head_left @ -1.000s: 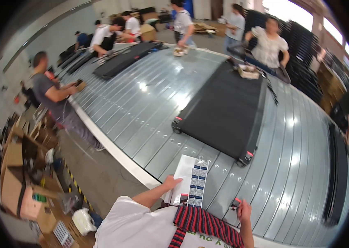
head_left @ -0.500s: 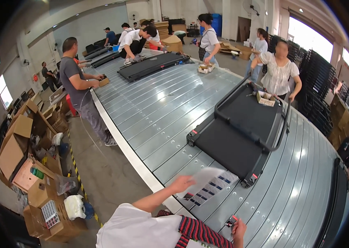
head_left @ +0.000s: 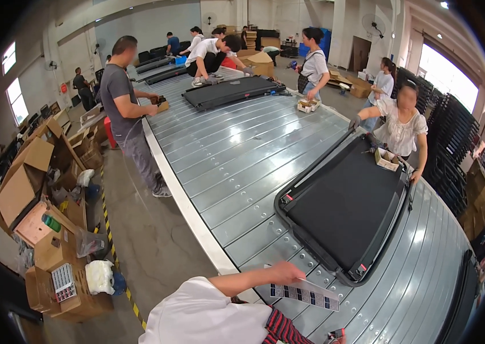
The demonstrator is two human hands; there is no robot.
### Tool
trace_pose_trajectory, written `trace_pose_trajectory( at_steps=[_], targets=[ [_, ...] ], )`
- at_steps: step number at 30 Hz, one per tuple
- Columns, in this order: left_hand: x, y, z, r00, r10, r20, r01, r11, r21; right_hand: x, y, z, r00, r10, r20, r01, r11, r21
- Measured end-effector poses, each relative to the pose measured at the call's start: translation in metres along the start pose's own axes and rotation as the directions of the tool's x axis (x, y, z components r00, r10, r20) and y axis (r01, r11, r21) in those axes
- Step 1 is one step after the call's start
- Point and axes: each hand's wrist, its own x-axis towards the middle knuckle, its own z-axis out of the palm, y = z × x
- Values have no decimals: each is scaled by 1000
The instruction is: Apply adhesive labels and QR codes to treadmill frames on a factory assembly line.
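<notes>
Head view. Small open box (head_left: 386,159) sits at the far end of the black treadmill deck (head_left: 343,209), beside a co-worker's hand; contents too small to tell. A second small box (head_left: 308,105) rests at the conveyor edge by another worker. Open cardboard cartons (head_left: 24,183) are stacked on the floor at left.

Left hand (head_left: 287,272): fingers closed on the near end of a white label sheet (head_left: 305,294) bearing dark rectangles, held just above the ribbed metal conveyor (head_left: 236,160), just beside the deck's near end. Right hand: only a sliver at the lower edge; grip cannot be told.
</notes>
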Motion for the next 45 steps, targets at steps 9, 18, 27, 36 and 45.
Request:
trace_pose_trajectory(
  at_steps=[9, 18, 27, 36, 45],
  targets=[
    [11, 9, -6, 953, 58, 298, -32, 995, -92, -22, -10, -30, 775, -562, 289, 546, 364, -755],
    [26, 12, 7, 955, -3, 297, 37, 993, -110, -13, -88, 44, 974, -194, -119, 161, 957, -243],
    [76, 37, 23, 945, 155, 287, -165, 986, 12, 56, -158, 98, 978, -140, 156, 187, 918, -350],
    [171, 42, 44, 942, 139, 304, -207, 957, 204, 150, -196, 151, 939, -48, 340, 176, 918, -355],
    [248, 17, 65, 910, 189, 368, -282, 934, 217, 214, -189, 195, 928, 118, 354, -2, 950, -313]
  ],
)
